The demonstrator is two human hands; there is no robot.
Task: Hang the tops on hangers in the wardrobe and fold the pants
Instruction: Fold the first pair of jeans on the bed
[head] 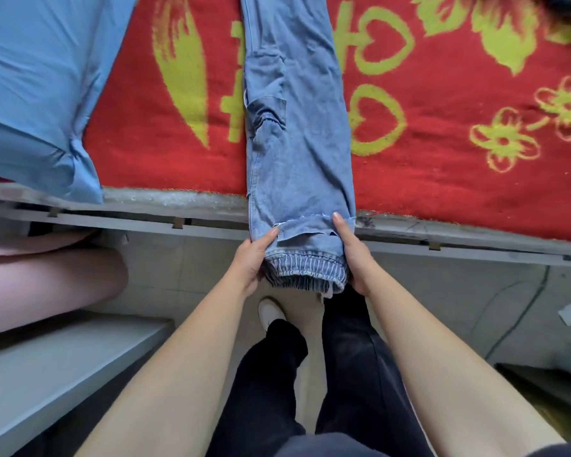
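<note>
The elastic cuffs of the light blue denim pants [297, 143] are pinched by the left hand [253, 258] and right hand [353, 255], overhanging the bed's near edge [145, 206].

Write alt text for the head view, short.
Both hands, left hand and right hand, grip the elastic cuff end of light-blue denim pants laid lengthwise on a red and yellow patterned blanket. A blue top lies at left.

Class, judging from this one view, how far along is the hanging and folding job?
Done: the jeans lie legs together, flat on the red blanket.
In hand: the left hand and right hand grip the elastic cuffs at the bed's edge.
Left: folding them, and hanging the blue top nearby. No wardrobe or hangers show.
</note>
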